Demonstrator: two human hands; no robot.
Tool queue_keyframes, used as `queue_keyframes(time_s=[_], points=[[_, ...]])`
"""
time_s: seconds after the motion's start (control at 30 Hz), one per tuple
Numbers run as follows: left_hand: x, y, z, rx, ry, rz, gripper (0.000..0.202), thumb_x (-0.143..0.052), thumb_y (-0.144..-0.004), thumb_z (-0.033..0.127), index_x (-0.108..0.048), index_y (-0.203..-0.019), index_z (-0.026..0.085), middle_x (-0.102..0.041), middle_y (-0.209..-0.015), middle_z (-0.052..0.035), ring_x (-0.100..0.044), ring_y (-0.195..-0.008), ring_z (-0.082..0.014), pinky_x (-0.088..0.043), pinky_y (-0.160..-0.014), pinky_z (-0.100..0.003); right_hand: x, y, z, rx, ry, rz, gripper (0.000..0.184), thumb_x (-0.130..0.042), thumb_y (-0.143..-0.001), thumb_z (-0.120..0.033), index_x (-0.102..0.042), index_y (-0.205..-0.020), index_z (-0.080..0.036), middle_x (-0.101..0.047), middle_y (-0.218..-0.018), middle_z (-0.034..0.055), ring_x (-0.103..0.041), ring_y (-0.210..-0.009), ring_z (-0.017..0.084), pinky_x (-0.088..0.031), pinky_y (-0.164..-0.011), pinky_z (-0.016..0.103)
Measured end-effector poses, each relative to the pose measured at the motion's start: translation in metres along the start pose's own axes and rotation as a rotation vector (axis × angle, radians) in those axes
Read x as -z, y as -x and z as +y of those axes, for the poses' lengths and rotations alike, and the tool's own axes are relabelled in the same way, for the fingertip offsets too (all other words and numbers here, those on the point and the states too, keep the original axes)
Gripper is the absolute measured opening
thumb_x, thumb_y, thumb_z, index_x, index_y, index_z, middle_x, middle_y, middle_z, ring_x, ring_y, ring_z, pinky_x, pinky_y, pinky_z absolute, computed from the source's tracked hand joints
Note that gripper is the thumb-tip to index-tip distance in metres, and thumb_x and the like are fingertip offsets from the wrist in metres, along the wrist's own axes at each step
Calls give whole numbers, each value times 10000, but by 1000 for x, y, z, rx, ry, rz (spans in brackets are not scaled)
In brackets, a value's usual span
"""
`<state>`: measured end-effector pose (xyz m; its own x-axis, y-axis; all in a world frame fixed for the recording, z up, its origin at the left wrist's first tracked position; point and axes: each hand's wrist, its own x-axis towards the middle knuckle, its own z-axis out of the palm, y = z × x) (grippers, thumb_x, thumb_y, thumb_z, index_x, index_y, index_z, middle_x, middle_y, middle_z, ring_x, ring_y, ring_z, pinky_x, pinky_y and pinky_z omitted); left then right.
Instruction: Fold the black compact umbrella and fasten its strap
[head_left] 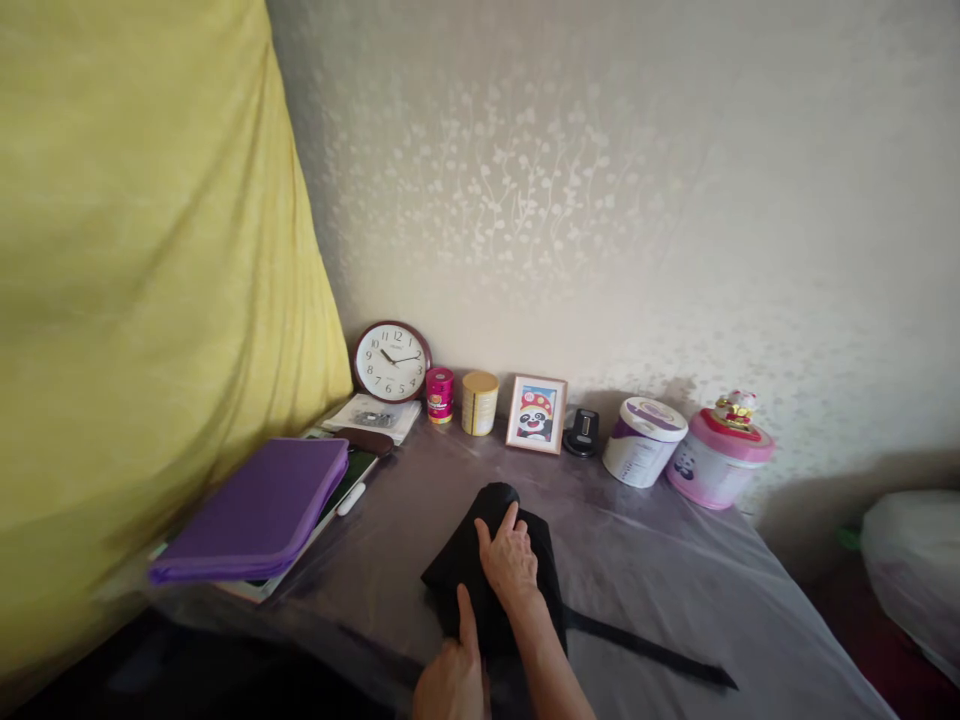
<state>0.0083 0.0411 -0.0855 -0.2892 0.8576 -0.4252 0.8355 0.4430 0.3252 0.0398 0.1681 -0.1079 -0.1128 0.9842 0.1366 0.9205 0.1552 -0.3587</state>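
A black folded cloth or bag [457, 560] lies on the grey-covered table, with a black strap [645, 650] trailing to the right. My right hand [510, 560] rests flat on top of it, fingers stretched forward. My left hand [450, 675] sits at the cloth's near edge with the forefinger pointing out onto the fabric and the other fingers curled under.
A purple zip folder [259, 510] lies at the left on papers. Along the wall stand a clock [391, 361], a pink tin [439, 394], a yellow tin [480, 402], a framed panda picture [536, 414], a white tub [643, 441] and a pink tub [718, 455]. A yellow curtain [142, 300] hangs at left.
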Motion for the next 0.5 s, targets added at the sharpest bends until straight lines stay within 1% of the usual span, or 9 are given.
queue_keyframes(time_s=[0.1,0.17,0.3,0.4,0.5], points=[[3,-1,2,13,31,-14,657,-340,-791,68,-27,-1368,61,-621,-983,-212,-613,-895,-274,-436,-735,-341,-2,-1,-5,-13,8,-5,675,-379,-830,-422,-264,-1312,36,-531,-1005,249,-569,-912,314,-468,-669,388],[-1,-3,1,20,51,-4,645,-338,-800,85,-32,-1368,74,-622,-986,-211,-612,-898,-278,-438,-732,-343,-4,-1,-6,-20,7,-4,660,-389,-822,-407,-275,-1310,21,-530,-1003,246,-574,-902,312,-466,-670,392],[-17,-8,-5,32,68,3,667,-362,-787,103,-37,-1369,97,-641,-956,-197,-623,-876,-277,-443,-725,-343,-2,6,-5,-12,12,-11,641,-406,-809,-394,-298,-1303,0,-532,-1002,235,-584,-885,303,-468,-671,383],[-29,-8,-11,49,60,-36,721,-396,-762,97,-8,-1370,115,-636,-987,-196,-624,-876,-291,-440,-730,-369,0,15,-6,7,21,-8,647,-419,-803,-380,-295,-1302,14,-528,-999,232,-588,-871,300,-471,-661,378],[-37,-7,-20,38,90,-58,742,-423,-763,123,-2,-1374,116,-648,-968,-179,-633,-857,-275,-441,-721,-348,0,22,-6,9,16,-4,646,-413,-805,-375,-287,-1308,12,-529,-998,235,-587,-875,307,-470,-659,388]])
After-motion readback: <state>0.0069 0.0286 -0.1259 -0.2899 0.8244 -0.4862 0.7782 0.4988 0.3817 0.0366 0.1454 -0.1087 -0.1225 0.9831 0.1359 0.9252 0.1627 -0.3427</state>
